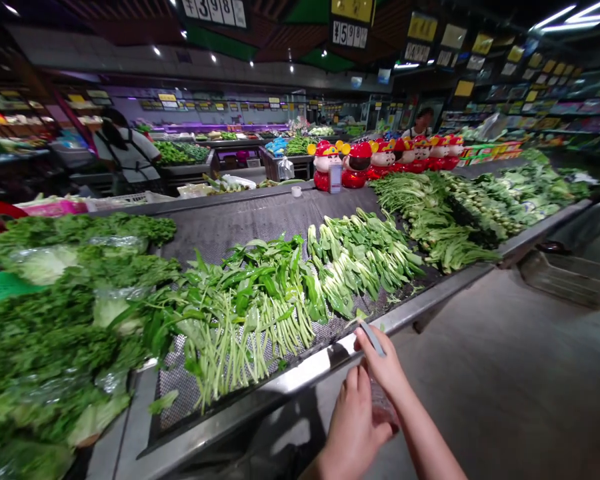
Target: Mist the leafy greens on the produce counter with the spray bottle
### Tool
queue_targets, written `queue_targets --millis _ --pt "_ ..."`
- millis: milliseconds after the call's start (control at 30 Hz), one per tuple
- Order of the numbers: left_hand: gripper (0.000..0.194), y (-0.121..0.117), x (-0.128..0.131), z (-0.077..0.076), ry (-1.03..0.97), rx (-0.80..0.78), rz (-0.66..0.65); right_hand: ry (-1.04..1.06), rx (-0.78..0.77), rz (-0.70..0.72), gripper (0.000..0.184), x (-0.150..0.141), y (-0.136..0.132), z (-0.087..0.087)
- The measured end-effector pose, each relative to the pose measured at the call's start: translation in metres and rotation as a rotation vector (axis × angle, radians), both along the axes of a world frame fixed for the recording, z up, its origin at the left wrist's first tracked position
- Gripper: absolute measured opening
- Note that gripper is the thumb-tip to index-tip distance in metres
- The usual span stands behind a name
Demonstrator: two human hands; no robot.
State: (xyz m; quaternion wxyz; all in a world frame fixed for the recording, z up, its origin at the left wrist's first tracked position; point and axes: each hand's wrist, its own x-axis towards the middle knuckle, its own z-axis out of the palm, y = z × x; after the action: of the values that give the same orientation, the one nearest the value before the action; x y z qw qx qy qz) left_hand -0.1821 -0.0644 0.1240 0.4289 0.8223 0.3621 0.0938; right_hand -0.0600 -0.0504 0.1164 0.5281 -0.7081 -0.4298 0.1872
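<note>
Both of my hands are close together over the front edge of a sloped vegetable stand, low in the head view. My right hand [384, 360] is closed, with a flat grey strip [373, 338] at its thumb and fingers; its exact kind is unclear. Just below it, my left hand [353, 417] has curled fingers around a dark, partly see-through thing [381, 400], mostly hidden by the hands. Beyond my fingertips lie leafy greens with pale stems [343, 270]. Long-stemmed leafy greens [250, 320] are spread to their left on black mesh.
A metal rail [300, 373] runs along the stand's front. Curly lettuce [55, 327], partly in plastic wrap, is heaped at left. Further right are more greens [420, 207] and a crate [575, 273] on the floor. Red figurines [325, 167] line the back. Two people stand farther off.
</note>
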Motion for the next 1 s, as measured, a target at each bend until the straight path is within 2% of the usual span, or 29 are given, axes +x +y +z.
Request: queue_targets --millis 100,300,433,633,833,1000 --pt "0.082 -0.006 -0.005 0.003 -0.040 0.041 0.061 0.042 -0.004 0.089 0.034 -0.006 0.001 0.004" --pt "0.086 -0.020 -0.013 -0.008 0.028 0.052 0.148 0.043 0.001 0.122 0.034 -0.019 -0.004 -0.007" --pt "0.087 -0.027 -0.017 -0.003 0.044 0.049 0.147 0.057 0.030 0.131 0.034 -0.021 -0.011 -0.007" --pt "0.080 -0.020 -0.013 0.022 -0.081 0.162 0.074 0.082 0.103 0.130 0.033 -0.008 -0.007 0.019" --pt "0.080 0.004 -0.014 0.040 -0.034 0.234 0.062 0.012 0.170 0.090 0.034 -0.009 0.012 0.051" --pt "0.080 0.025 -0.034 0.043 -0.037 0.279 0.058 -0.003 0.182 0.047 0.037 -0.029 0.032 0.056"
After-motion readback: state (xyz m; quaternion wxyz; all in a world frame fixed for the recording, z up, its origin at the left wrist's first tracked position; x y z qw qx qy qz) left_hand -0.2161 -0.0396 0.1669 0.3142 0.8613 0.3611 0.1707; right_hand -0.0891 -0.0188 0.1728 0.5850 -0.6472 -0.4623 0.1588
